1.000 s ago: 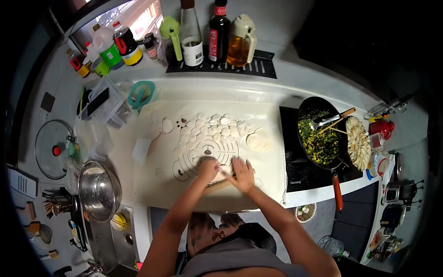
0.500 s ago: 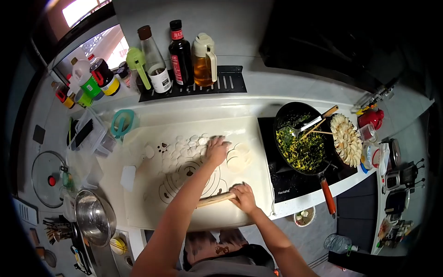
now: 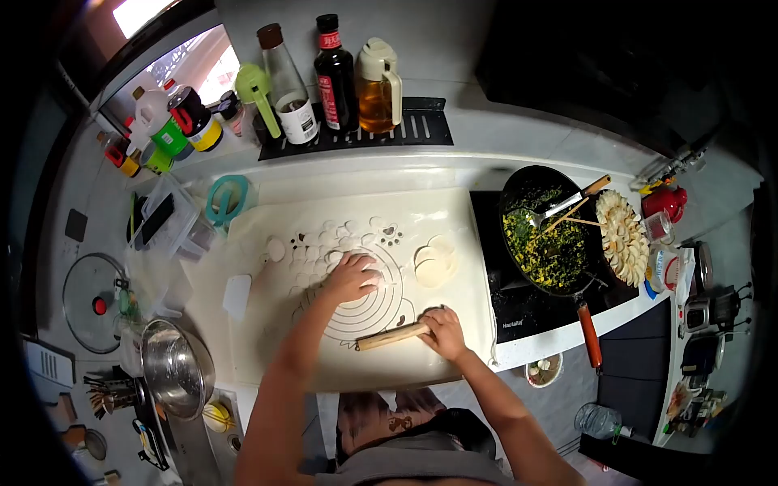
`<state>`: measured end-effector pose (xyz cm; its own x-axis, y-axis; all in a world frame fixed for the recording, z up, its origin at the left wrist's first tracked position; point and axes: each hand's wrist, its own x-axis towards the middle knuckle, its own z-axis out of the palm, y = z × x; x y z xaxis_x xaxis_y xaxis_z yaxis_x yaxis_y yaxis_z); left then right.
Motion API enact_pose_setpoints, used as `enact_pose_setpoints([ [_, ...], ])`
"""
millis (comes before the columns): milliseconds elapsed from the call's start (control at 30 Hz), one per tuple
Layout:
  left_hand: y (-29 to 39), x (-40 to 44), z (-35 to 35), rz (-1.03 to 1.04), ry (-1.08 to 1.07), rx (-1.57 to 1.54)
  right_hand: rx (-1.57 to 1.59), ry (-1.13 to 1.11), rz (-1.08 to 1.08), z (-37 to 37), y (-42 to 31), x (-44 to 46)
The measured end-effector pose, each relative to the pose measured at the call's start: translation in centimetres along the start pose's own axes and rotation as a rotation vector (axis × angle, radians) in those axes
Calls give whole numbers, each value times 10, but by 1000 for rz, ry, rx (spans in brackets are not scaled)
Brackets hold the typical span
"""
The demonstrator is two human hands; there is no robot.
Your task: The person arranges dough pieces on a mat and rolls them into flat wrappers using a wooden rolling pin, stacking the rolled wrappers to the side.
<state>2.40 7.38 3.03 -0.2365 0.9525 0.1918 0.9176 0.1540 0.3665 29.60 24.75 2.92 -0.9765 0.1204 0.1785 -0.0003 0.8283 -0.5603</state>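
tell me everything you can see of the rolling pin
The rolling pin is a plain, pale rod, wooden by its look, with a blunt left end. The right hand grips its other end, largely hiding it. It slants over the near part of the mat, left end closer to the person. Whether it touches the mat is hard to tell.

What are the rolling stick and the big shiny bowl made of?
The rolling stick looks like wood, smooth and dull, because it's pale tan. The bowl is probably polished metal, maybe steel: it's silvery with bright reflections.
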Motion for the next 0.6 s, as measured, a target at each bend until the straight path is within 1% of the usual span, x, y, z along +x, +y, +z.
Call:
enact_pose_setpoints([
  [67, 5, -23, -6, -34, -6, -17, 3, 9, -15, 2, 2, 0],
  [167, 24, -33, -13, -210, 5, 20, -3, -15, -57, -1, 3, 2],
  [200, 34, -30, -22, -217, 7, 70, 16, -27, -70, -1, 5, 3],
  [300, 42, -27, -6, -350, -84, -31, 20, -67, -120, -5, 10, 1],
  [333, 47, -24, -1, -455, -130, -207, 48, -115, -94, -4, 14, -1],
  [433, 77, -27, 18, -524, 86, -576, 88, -134, -108, 2, 23, -7],
  [467, 87, -30, 24, -585, 70, -534, 65, -183, -129, 3, 26, -16],
  [500, 95, -29, 32, -614, -12, -612, -27, -203, -71, -10, 6, 2],
  [567, 105, -28, 47, -666, -177, -767, -80, -268, 24, -9, -2, -4],
  [600, 112, -32, 50, -653, -139, -812, -140, -240, 73, 1, -2, -4],
])
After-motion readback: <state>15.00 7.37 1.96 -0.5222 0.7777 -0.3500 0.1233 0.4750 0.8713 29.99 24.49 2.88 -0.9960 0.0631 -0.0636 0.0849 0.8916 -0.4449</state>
